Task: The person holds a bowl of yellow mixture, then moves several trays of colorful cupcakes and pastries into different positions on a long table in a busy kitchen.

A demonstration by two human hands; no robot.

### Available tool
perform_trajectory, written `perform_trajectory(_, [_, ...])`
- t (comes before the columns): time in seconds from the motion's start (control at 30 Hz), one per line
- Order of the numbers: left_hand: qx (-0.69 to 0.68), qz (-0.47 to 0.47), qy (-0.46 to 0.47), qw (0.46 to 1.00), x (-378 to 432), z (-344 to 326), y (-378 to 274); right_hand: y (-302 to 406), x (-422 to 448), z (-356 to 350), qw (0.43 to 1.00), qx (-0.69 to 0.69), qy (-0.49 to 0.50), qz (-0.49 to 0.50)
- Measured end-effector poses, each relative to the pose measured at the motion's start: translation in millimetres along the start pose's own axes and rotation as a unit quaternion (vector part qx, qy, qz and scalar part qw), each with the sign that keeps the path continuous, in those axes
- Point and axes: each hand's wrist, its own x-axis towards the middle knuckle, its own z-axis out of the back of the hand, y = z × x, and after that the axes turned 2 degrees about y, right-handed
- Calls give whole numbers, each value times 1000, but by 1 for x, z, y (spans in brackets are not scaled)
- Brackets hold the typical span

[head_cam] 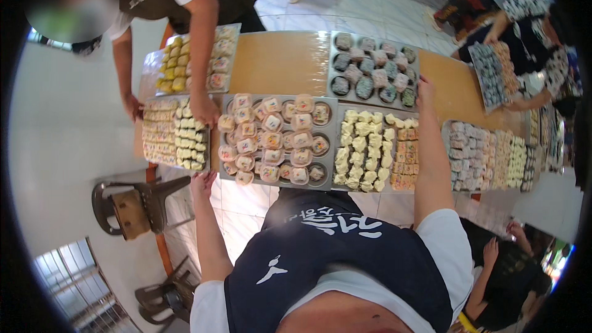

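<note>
My left hand (203, 182) is at the near edge of the table, touching the near corner of a metal tray (200, 166) of small decorated and cream-topped cakes; its exact grip cannot be told. To its right lies a muffin tin (327, 180) heaped with wrapped cakes (273, 140) with colored sprinkles. My right hand (424, 91) reaches across the table to the right edge of another muffin tin (374, 39), which holds dark, grey-green and pinkish coated cakes (365, 65). Below that tin, a tray of cream-topped cakes (356, 148) and orange-toned pieces (405, 152) is partly covered by my right forearm.
Across the table (277, 62), a person's hands (205, 110) touch the left tray, beside a tray of yellow cakes (175, 67). Another person at right holds a filled tray (495, 74). A long cake tray (485, 157) lies right. Plastic chairs (157, 203) stand at left.
</note>
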Motion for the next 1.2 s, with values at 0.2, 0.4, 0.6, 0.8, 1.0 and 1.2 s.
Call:
perform_trajectory(0.2, [69,-13,-5,998,-34,-20,-6,16,-33,-9,999,40,-7,-21])
perform_trajectory(0.4, [71,35,24,997,-35,-7,2,38,-55,-39,1000,13,-4,-23])
perform_trajectory(0.6, [88,32,57,994,-32,-7,3,43,-71,-82,998,33,10,-43])
perform_trajectory(0.8, [88,40,46,994,-34,-4,4,15,-67,-122,997,38,54,-37])
perform_trajectory(1.0, [88,37,37,995,-38,-6,-1,-1,-86,-156,991,70,90,-68])
perform_trajectory(1.2, [109,14,47,993,-41,-4,6,19,-116,-196,991,-47,106,-69])
